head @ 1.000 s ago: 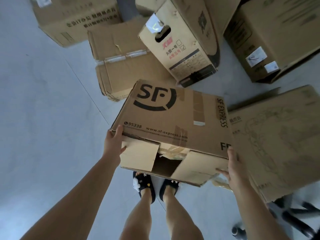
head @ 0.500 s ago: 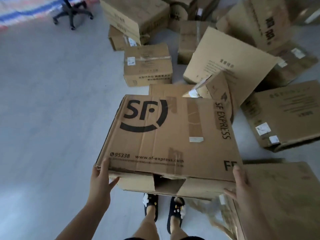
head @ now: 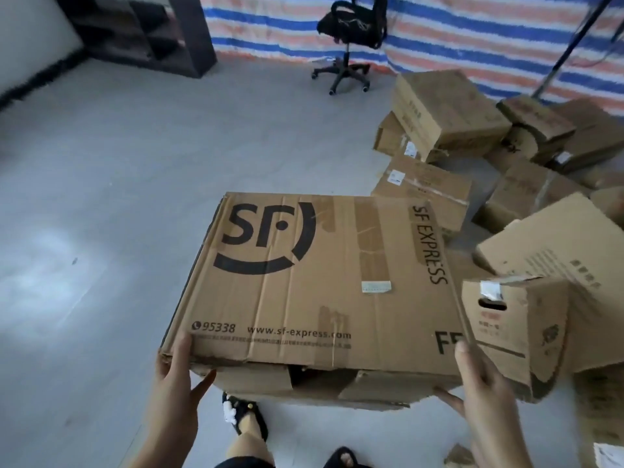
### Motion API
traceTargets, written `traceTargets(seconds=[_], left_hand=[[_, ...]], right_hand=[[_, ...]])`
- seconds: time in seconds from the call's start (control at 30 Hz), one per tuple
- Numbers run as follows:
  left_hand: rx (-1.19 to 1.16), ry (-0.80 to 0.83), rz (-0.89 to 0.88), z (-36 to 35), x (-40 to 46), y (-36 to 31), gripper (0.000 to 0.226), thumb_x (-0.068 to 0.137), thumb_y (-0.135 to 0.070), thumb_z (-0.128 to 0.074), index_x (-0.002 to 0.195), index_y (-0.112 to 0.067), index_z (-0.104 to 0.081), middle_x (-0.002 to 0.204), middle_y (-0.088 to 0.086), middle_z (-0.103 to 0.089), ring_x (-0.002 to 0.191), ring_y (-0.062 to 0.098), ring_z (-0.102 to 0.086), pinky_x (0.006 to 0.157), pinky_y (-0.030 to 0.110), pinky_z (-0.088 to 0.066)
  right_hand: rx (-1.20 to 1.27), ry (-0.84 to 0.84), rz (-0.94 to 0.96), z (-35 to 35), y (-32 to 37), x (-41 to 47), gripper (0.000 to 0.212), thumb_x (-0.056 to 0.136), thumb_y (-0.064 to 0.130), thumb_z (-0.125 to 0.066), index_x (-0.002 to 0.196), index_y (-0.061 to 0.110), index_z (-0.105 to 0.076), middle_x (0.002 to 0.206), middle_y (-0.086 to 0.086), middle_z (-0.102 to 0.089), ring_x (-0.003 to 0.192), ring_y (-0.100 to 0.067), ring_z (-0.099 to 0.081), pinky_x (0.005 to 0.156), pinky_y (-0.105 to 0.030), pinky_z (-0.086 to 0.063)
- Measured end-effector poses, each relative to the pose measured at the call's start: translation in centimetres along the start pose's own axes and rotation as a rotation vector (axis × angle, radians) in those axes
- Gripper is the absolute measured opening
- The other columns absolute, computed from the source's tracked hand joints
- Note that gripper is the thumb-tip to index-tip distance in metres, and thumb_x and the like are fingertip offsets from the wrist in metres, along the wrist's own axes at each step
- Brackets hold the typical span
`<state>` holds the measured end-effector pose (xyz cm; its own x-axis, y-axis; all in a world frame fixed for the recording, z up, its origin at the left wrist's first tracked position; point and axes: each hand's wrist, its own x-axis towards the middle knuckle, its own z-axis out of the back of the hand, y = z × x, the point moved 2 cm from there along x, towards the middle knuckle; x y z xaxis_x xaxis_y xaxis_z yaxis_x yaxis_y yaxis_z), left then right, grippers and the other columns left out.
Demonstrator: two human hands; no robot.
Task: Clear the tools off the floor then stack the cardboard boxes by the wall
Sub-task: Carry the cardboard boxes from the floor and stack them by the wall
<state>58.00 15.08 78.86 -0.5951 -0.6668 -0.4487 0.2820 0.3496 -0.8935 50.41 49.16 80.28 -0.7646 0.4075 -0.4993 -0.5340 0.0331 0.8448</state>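
A large brown cardboard box printed "SF EXPRESS" (head: pixel 320 282) is held up off the floor in front of me, its near end flaps loose and partly open. My left hand (head: pixel 177 383) grips its near left corner, thumb on top and fingers underneath. My right hand (head: pixel 479 390) grips the near right corner the same way. Several other cardboard boxes (head: pixel 449 113) lie scattered and tilted on the floor to the right. A small box with a handle hole (head: pixel 513 332) sits just right of the held box.
A black office chair (head: pixel 351 38) stands at the back before a striped tarp wall (head: pixel 472 32). A dark shelf unit (head: pixel 145 32) is at the back left by a white wall. Open grey floor (head: pixel 101 197) spreads to the left. My sandalled feet (head: pixel 246 417) are below the box.
The box has been lifted higher and my view has swung up and left, bringing the chair, tarp wall and shelf into sight. Both hands keep their hold on the near corners.
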Motion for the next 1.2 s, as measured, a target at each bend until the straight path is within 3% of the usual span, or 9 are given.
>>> traceTargets(seconds=[0.2,0.33,0.4,0.47,0.6,0.7,0.9,1.03,1.2], left_hand=[[-0.167,-0.235,0.065,6.4,5.2,-4.2,0.032,0.095,-0.035,-0.051,0.123,-0.02,-0.049,0.125,-0.001,-0.052,0.115,0.014,-0.048,0.091,0.047,-0.046],[-0.228,-0.352,0.051,11.2,9.8,-8.3,0.028,0.096,-0.031,-0.051,0.119,-0.015,-0.048,0.111,0.001,-0.055,0.105,0.016,-0.051,0.093,0.047,-0.045],[-0.251,-0.405,0.03,13.9,12.0,-10.4,0.024,0.096,-0.029,-0.05,0.113,-0.012,-0.049,0.096,-0.002,-0.053,0.091,0.011,-0.053,0.092,0.046,-0.045],[-0.286,-0.462,0.018,16.5,14.2,-12.1,0.013,0.096,-0.029,-0.05,0.099,-0.016,-0.052,0.092,-0.003,-0.052,0.085,0.007,-0.052,0.09,0.045,-0.045],[-0.357,-0.594,0.011,20.7,17.9,-15.1,0.009,0.095,-0.029,-0.051,0.089,-0.023,-0.051,0.094,-0.003,-0.056,0.089,0.012,-0.054,0.089,0.045,-0.046],[-0.413,-0.693,0.021,22.4,21.4,-16.9,0.011,0.095,-0.028,-0.052,0.086,-0.021,-0.049,0.091,-0.003,-0.053,0.083,0.008,-0.051,0.091,0.046,-0.045],[-0.488,-0.796,0.039,22.8,30.0,-20.6,0.024,0.095,-0.031,-0.052,0.112,-0.014,-0.047,0.099,0.003,-0.053,0.096,0.02,-0.049,0.097,0.049,-0.043],[-0.524,-0.85,0.013,22.2,36.6,-23.5,0.024,0.096,-0.032,-0.05,0.112,-0.015,-0.047,0.093,-0.003,-0.054,0.087,0.015,-0.052,0.094,0.048,-0.044],[-0.59,-0.923,-0.023,21.8,43.6,-27.7,0.013,0.096,-0.031,-0.048,0.101,-0.019,-0.052,0.093,-0.004,-0.057,0.083,0.007,-0.053,0.089,0.045,-0.045]], right_hand=[[-0.175,0.191,0.095,-13.1,3.3,-0.6,0.033,0.09,0.042,-0.054,0.113,0.019,-0.059,0.102,-0.005,-0.059,0.082,-0.016,-0.055,0.07,-0.038,-0.054],[-0.26,0.303,0.145,-23.3,4.9,-2.7,0.03,0.084,0.054,-0.055,0.102,0.03,-0.06,0.102,0.002,-0.062,0.095,-0.02,-0.055,0.081,-0.039,-0.05],[-0.284,0.37,0.146,-28.4,5.3,-3.6,0.046,0.066,0.069,-0.057,0.09,0.031,-0.064,0.103,0.008,-0.066,0.1,-0.019,-0.058,0.087,-0.045,-0.051],[-0.291,0.429,0.143,-33.3,5.9,-4.6,0.052,0.062,0.07,-0.058,0.097,0.032,-0.065,0.1,0.012,-0.065,0.1,-0.021,-0.06,0.087,-0.05,-0.052],[-0.303,0.569,0.157,-42.7,7.9,-6.3,0.028,0.088,0.044,-0.056,0.11,0.026,-0.06,0.103,0.004,-0.065,0.093,-0.021,-0.061,0.084,-0.053,-0.054],[-0.353,0.624,0.213,-49.2,8.9,-5.8,0.046,0.075,0.059,-0.058,0.11,0.029,-0.061,0.101,0.003,-0.066,0.093,-0.025,-0.062,0.085,-0.052,-0.053],[-0.401,0.708,0.246,-62.3,12.3,-2.7,0.041,0.088,0.047,-0.056,0.116,0.017,-0.06,0.106,-0.007,-0.064,0.098,-0.03,-0.06,0.09,-0.051,-0.051],[-0.449,0.767,0.338,-72.2,16.1,-0.4,0.049,0.091,0.045,-0.051,0.123,0.009,-0.059,0.105,-0.006,-0.06,0.099,-0.024,-0.053,0.094,-0.034,-0.042],[-0.508,0.902,0.384,-83.8,21.5,-0.2,0.043,0.093,0.041,-0.05,0.125,0.013,-0.057,0.112,-0.006,-0.061,0.101,-0.024,-0.053,0.09,-0.035,-0.044]])
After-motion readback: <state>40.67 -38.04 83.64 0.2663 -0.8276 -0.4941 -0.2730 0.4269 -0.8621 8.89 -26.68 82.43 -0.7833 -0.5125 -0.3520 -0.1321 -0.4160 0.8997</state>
